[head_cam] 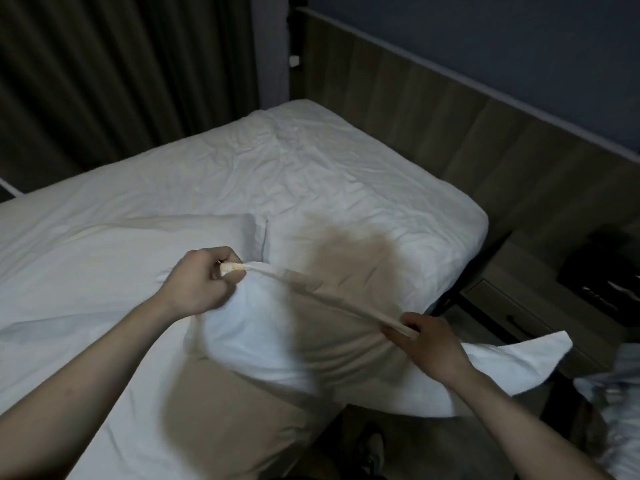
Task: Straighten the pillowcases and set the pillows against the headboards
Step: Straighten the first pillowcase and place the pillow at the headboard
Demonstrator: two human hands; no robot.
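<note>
A white pillow [263, 337] in its pillowcase is held up over the near edge of the bed [311, 174]. My left hand [204, 282] grips one end of the pillowcase's open hem. My right hand [429, 344] pinches the other end, and the hem [329, 299] is stretched taut between them. A loose flap of the pillowcase [512, 358] hangs out to the right. A second white pillow [131, 258] lies flat on the bed behind my left hand. The wooden headboard [467, 133] runs along the back right.
A dark nightstand [540, 299] with a drawer stands right of the bed, with a dark object [609, 271] on top. Dark curtains [121, 71] hang at the back left. Crumpled white fabric [620, 403] shows at the right edge. A shoe [372, 448] is on the floor below.
</note>
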